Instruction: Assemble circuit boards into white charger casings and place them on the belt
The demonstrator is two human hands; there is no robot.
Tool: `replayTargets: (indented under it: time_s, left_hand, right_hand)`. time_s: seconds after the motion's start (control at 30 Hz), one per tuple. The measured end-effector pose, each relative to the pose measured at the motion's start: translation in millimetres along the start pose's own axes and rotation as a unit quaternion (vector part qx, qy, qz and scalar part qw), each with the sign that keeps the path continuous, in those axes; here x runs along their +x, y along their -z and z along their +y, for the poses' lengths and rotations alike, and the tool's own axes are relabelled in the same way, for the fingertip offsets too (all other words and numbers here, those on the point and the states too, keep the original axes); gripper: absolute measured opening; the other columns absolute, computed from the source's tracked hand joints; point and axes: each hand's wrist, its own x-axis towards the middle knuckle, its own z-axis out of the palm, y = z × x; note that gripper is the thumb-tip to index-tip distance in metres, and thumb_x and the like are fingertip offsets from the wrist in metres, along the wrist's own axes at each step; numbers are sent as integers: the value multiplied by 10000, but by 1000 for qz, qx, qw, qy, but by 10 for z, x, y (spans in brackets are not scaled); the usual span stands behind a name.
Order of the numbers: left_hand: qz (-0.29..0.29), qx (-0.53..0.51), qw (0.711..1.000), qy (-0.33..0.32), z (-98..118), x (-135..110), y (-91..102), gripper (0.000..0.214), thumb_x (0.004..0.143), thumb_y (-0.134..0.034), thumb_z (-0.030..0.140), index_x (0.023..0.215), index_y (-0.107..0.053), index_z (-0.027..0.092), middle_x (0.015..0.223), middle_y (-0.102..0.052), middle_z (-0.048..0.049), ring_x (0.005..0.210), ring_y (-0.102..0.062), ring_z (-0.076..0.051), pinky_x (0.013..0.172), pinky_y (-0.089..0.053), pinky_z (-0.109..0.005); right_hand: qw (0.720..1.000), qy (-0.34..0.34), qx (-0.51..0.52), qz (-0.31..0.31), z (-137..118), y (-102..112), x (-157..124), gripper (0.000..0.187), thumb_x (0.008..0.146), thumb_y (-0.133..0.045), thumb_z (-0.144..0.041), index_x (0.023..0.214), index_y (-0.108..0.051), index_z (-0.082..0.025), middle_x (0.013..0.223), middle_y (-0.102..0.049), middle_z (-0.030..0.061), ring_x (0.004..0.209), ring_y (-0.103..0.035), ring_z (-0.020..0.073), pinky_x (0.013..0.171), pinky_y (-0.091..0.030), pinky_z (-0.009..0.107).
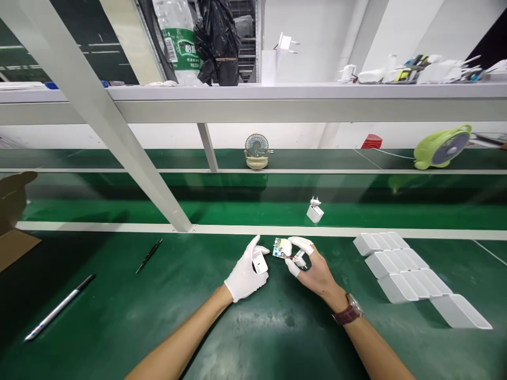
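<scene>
My left hand, in a white glove, is closed around a small white charger shell over the green mat. My right hand, with white finger cots and a wristwatch, pinches a small circuit board with wires, held just right of the shell. The two parts are close together but apart. Beyond them a finished white charger with prongs up stands on the green belt.
Rows of white charger shells lie at the right. A pen and tweezers lie at the left. A cardboard piece sits at far left. Two small fans stand beyond the belt. A slanted frame post crosses the left.
</scene>
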Motion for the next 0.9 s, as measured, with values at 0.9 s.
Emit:
replayTargets:
  time_s: [0.9]
  left_hand:
    - [23, 256, 947, -192, -285, -212, 46, 742, 810, -622, 103, 1470, -318, 252, 1139, -563, -118, 1092, -585, -255, 905, -560, -441]
  right_hand:
    - [991, 88, 22, -102, -475, -48, -215, 569, 882, -640, -91, 1404, -452, -216, 1300, -623, 140, 1290, -550, 296, 1008, -530, 521]
